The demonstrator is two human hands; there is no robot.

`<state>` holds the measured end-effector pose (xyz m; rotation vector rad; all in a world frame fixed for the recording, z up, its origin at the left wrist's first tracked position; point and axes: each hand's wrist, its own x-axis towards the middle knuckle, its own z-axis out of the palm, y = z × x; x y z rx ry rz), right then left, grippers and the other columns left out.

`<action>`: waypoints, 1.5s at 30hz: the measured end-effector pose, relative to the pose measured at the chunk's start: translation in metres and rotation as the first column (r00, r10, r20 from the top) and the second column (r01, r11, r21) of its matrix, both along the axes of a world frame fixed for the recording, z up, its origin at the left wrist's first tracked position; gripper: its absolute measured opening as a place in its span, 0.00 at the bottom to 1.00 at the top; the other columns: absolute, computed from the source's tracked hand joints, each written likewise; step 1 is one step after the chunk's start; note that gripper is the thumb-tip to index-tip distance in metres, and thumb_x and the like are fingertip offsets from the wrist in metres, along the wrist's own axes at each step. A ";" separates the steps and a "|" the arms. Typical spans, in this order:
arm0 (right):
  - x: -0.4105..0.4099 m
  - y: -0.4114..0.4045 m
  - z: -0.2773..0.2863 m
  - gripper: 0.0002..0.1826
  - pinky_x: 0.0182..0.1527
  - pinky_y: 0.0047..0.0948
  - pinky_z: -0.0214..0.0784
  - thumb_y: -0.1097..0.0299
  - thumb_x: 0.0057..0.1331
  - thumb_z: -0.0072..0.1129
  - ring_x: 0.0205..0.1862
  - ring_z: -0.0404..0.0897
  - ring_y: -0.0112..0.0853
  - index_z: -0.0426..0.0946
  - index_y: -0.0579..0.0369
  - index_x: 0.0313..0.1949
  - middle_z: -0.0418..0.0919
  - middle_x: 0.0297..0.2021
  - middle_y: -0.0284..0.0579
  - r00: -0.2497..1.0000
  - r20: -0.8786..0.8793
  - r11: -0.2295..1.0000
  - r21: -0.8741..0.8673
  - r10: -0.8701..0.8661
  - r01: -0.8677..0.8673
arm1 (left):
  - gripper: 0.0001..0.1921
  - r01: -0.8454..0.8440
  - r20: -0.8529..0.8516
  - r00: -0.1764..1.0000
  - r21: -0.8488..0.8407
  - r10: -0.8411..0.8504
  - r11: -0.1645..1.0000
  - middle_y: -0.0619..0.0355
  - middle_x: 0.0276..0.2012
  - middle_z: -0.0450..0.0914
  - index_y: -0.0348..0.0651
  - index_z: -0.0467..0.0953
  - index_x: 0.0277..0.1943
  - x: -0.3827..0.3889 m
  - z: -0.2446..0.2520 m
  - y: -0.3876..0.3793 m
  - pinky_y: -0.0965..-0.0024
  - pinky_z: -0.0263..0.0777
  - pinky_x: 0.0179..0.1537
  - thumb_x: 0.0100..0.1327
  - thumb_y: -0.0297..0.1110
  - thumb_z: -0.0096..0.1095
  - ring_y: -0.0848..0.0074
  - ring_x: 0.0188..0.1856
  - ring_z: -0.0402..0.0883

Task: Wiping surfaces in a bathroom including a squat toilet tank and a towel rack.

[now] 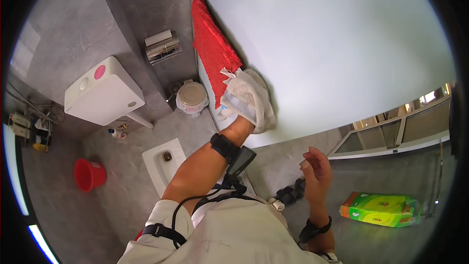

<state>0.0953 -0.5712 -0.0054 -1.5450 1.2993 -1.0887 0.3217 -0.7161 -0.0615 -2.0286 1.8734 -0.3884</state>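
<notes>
My left hand [246, 124] is almost wholly covered by a bunched beige cloth [253, 99] with a pale strip on it; whether the fingers are closed inside is hidden. This cloth lies against a large whitish panel [329, 51] and touches the lower end of a red shaggy cloth or mat [214, 44], which lies along the panel's left side. Below the panel, to the right, my right hand [318, 167] is raised with loosely curled fingers, thumb apart, and nothing in it. Both wrists wear black straps, the left one with a dark box.
At left are a white cistern [106, 93], a squat toilet [163, 161], a red bucket [90, 175], a lidded bin [192, 95] and a metal paper holder [162, 47]. Dark slippers [290, 193] stand on the floor. A green package [379, 209] and a framed glass window or door [392, 132] are at right.
</notes>
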 end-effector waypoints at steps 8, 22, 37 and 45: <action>-0.009 0.009 -0.020 0.14 0.44 0.21 0.72 0.76 0.69 0.60 0.39 0.79 0.22 0.76 0.61 0.54 0.81 0.39 0.38 0.991 0.110 0.984 0.155 0.073 -0.090 | 0.25 -0.071 -0.226 0.973 -0.109 0.045 0.991 0.51 0.57 0.74 0.45 0.68 0.66 0.005 -0.029 0.026 0.57 0.65 0.63 0.71 0.47 0.50 0.62 0.61 0.72; -0.021 0.026 -0.050 0.12 0.46 0.20 0.72 0.74 0.70 0.61 0.40 0.79 0.20 0.79 0.62 0.52 0.82 0.39 0.36 0.980 0.174 0.954 0.263 0.101 -0.145 | 0.26 -0.149 -0.412 0.911 -0.298 0.013 0.943 0.54 0.69 0.65 0.49 0.58 0.74 0.125 -0.188 -0.035 0.64 0.54 0.72 0.78 0.47 0.42 0.65 0.71 0.61; -0.046 0.044 -0.076 0.12 0.43 0.22 0.74 0.75 0.69 0.60 0.38 0.79 0.21 0.79 0.63 0.51 0.82 0.38 0.37 0.997 0.077 0.952 0.303 0.018 -0.041 | 0.27 0.177 0.045 0.983 -0.030 -0.175 0.984 0.48 0.54 0.76 0.45 0.73 0.58 0.015 0.025 0.026 0.61 0.62 0.66 0.61 0.50 0.60 0.60 0.60 0.73; -0.059 0.057 -0.088 0.13 0.43 0.21 0.73 0.75 0.69 0.61 0.37 0.78 0.21 0.79 0.63 0.52 0.82 0.38 0.36 0.995 0.097 0.939 0.344 -0.012 -0.022 | 0.23 0.173 -0.148 0.969 -0.160 -0.197 0.972 0.48 0.40 0.80 0.44 0.83 0.39 0.014 0.035 0.013 0.57 0.66 0.60 0.42 0.50 0.65 0.54 0.50 0.77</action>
